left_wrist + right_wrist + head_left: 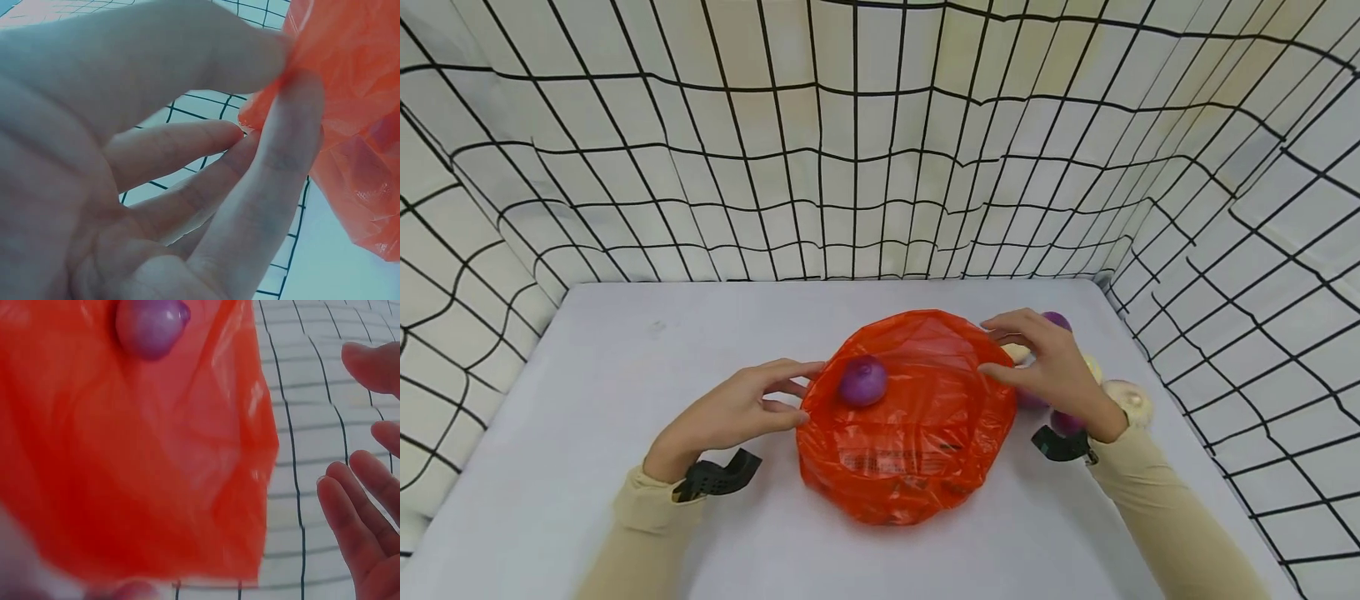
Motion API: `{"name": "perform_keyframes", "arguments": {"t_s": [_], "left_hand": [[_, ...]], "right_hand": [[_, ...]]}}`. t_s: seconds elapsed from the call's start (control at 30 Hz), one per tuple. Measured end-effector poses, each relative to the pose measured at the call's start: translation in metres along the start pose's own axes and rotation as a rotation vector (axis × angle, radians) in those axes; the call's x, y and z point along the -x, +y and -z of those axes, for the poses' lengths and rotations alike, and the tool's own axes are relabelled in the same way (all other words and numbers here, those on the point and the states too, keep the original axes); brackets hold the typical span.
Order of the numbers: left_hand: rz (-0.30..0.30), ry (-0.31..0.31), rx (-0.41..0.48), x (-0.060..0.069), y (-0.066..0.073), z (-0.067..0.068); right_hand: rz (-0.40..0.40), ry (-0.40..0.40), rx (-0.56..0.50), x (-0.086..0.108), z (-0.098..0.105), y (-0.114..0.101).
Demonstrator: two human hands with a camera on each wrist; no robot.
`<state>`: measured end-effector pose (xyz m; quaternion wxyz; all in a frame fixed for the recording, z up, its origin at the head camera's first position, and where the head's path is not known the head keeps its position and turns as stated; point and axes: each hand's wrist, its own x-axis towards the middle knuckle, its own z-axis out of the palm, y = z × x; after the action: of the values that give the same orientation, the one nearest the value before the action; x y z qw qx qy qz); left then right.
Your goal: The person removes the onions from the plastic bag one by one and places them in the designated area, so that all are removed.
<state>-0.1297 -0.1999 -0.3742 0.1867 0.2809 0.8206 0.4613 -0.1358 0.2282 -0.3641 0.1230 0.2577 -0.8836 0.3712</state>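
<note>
A red plastic bag [917, 417] lies spread on the table with its mouth facing up. A purple onion [862, 381] sits inside it toward the left, and this onion [150, 328] also shows in the right wrist view. My left hand [741, 408] pinches the bag's left rim between thumb and finger, seen closely in the left wrist view, where the bag [356, 75] hangs from the fingertips. At the bag's right edge, my right hand [1048, 367] has its fingers spread. In the right wrist view these fingers [350, 519] stand apart from the bag.
Beneath and beyond my right hand lie several purple onions [1066, 422] and pale round bulbs [1127, 402], partly hidden by it. A black grid net [855, 158] over white cloth surrounds the back and sides of the white table [625, 350].
</note>
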Motion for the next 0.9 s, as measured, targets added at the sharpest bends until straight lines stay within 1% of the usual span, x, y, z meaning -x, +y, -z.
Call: {"name": "perform_keyframes", "arguments": {"t_s": [0.23,0.47,0.67,0.9], "left_hand": [[0.002,-0.007,0.039,-0.002,-0.001,0.0],[0.01,-0.002,0.057,-0.001,-0.003,-0.002],[0.022,-0.001,0.056,-0.002,-0.006,-0.004],[0.042,0.006,0.047,-0.002,-0.007,-0.001]], "right_hand": [[0.009,-0.103,-0.018,-0.022,-0.036,-0.017],[0.052,-0.17,-0.082,-0.037,-0.071,-0.021],[0.056,-0.218,-0.104,-0.047,-0.093,-0.023],[0.049,-0.28,-0.063,-0.055,-0.112,-0.019]]}}
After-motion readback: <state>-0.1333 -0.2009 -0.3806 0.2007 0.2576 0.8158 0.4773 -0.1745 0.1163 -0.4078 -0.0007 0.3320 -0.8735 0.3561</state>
